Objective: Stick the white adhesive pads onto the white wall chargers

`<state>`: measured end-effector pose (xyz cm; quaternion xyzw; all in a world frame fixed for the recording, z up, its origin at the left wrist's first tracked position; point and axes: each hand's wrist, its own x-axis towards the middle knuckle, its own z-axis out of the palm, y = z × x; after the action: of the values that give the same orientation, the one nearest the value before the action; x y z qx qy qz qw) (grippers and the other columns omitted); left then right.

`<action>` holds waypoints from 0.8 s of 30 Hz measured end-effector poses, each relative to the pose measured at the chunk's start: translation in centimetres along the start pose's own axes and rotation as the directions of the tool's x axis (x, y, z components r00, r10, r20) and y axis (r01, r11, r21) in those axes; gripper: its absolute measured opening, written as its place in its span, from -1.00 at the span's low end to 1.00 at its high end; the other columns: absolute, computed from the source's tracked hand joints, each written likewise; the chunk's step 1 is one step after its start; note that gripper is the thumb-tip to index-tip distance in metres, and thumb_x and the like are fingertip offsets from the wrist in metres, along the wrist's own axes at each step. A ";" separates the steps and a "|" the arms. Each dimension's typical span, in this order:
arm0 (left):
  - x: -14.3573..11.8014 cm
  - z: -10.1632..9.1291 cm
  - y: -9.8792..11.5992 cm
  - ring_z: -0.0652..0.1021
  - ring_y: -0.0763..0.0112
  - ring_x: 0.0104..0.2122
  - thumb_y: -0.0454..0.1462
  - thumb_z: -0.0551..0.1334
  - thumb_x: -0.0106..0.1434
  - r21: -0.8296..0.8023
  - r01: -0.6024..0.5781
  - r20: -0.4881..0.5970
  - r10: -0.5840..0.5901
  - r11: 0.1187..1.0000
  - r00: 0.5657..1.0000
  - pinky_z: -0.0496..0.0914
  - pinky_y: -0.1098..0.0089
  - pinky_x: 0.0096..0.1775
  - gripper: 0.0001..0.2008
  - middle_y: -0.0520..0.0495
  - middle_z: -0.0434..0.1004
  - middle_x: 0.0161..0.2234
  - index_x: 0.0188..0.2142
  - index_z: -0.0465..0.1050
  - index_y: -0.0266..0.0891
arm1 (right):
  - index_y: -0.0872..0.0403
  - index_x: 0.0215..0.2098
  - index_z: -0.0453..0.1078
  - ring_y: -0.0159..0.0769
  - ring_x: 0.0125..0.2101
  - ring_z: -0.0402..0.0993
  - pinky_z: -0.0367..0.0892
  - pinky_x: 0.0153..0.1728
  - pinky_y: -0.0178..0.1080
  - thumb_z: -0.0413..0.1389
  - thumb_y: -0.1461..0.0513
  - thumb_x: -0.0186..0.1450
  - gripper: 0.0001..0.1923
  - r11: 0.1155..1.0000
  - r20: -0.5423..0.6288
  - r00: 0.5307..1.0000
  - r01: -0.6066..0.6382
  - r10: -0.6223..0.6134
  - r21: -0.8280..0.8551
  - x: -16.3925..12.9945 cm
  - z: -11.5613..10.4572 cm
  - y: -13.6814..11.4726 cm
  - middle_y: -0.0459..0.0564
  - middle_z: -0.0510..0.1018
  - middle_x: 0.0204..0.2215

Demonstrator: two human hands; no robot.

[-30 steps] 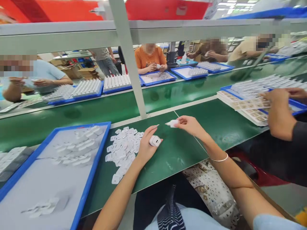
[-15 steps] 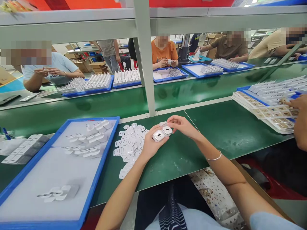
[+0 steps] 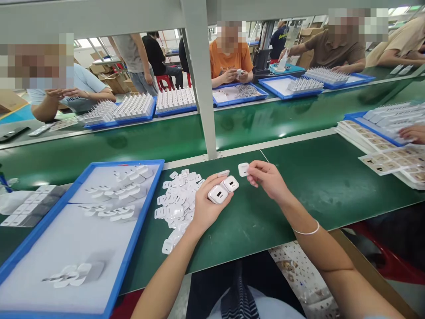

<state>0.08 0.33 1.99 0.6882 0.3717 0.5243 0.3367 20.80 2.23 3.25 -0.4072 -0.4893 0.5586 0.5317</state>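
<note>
My left hand [image 3: 204,206] is closed around two white USB wall chargers [image 3: 218,194], side by side with their port faces towards me. A thin white piece [image 3: 223,173] shows edge-on at the left fingertips. To the right, apart from the chargers, my right hand [image 3: 269,178] pinches a small white square cover [image 3: 243,169] between thumb and fingers. Beside my left hand, a loose heap of similar white covers [image 3: 179,188] lies on the green table [image 3: 299,181].
A blue-rimmed tray [image 3: 131,261] at the left holds rows of white chargers with prongs. Grey-white stacked pieces [image 3: 33,208] stand beyond it. A metal post [image 3: 203,88] rises ahead. At the right, a co-worker's hand [image 3: 413,133] is over another tray on printed sheets [image 3: 392,161].
My right hand has drawn away to the right from the chargers, with a white cover now clearly in its fingers. My left hand still holds both chargers. The camera has tilted slightly down.
</note>
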 end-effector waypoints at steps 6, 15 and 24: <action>0.4 -0.2 0.2 0.60 0.25 0.02 -0.35 0.43 0.15 0.097 -0.136 0.057 0.131 0.986 0.990 0.52 0.20 0.08 -0.61 -0.15 0.59 0.05 -0.01 0.55 -0.14 | 0.12 -0.52 0.43 -0.49 -0.63 0.21 0.08 -0.61 -0.37 0.38 0.11 0.16 -0.69 0.993 0.224 0.971 -0.103 0.086 0.065 -1.4 0.4 -0.6 -0.16 0.36 -0.66; 0.4 -0.2 0.6 0.61 0.30 0.00 -0.38 0.44 0.14 0.112 -0.187 0.105 0.175 0.976 0.979 0.52 0.29 0.07 -0.59 -0.12 0.60 0.04 0.00 0.54 -0.15 | 0.12 -0.52 0.41 -0.50 -0.63 0.20 0.07 -0.62 -0.38 0.37 0.10 0.18 -0.68 0.991 0.228 0.967 -0.130 0.116 0.045 -1.5 0.8 -0.7 -0.18 0.34 -0.66; 0.3 -0.2 0.6 0.61 0.31 0.00 -0.38 0.45 0.14 0.102 -0.191 0.135 0.176 0.976 0.975 0.52 0.30 0.06 -0.57 -0.13 0.58 0.06 0.01 0.53 -0.16 | 0.12 -0.53 0.40 -0.53 -0.64 0.17 0.03 -0.62 -0.39 0.37 0.19 0.19 -0.72 0.992 0.273 0.956 -0.123 0.108 0.039 -1.6 0.4 -0.7 -0.20 0.32 -0.66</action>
<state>0.01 0.26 2.69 0.7693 0.3142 0.4869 0.2692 20.72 0.52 3.93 -0.3402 -0.5169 0.6525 0.4375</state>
